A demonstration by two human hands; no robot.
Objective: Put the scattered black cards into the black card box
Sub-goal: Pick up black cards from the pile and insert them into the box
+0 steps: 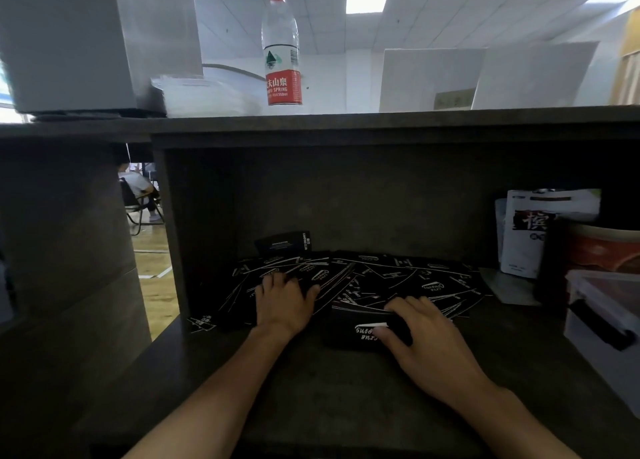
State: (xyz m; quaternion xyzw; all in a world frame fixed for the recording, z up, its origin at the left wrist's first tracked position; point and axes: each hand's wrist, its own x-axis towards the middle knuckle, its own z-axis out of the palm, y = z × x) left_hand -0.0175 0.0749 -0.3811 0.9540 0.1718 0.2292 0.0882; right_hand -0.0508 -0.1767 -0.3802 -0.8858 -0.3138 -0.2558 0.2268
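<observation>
Many black cards [391, 278] with white print lie scattered on the dark desk, under the shelf. The black card box [284, 244] stands behind them at the back left, leaning on the back wall. My left hand [282, 303] rests palm down on the left part of the spread, fingertips on the cards. My right hand [426, 330] grips a stack of black cards [353, 332] at the near edge of the spread, thumb on the printed top card and fingers over the far side.
A white packet [530, 233], a red-lidded tin [602, 247] and a clear lidded container [609, 306] crowd the right side. A water bottle [281, 43] stands on the shelf [381, 123] above. The desk's left panel [173, 237] borders the cards.
</observation>
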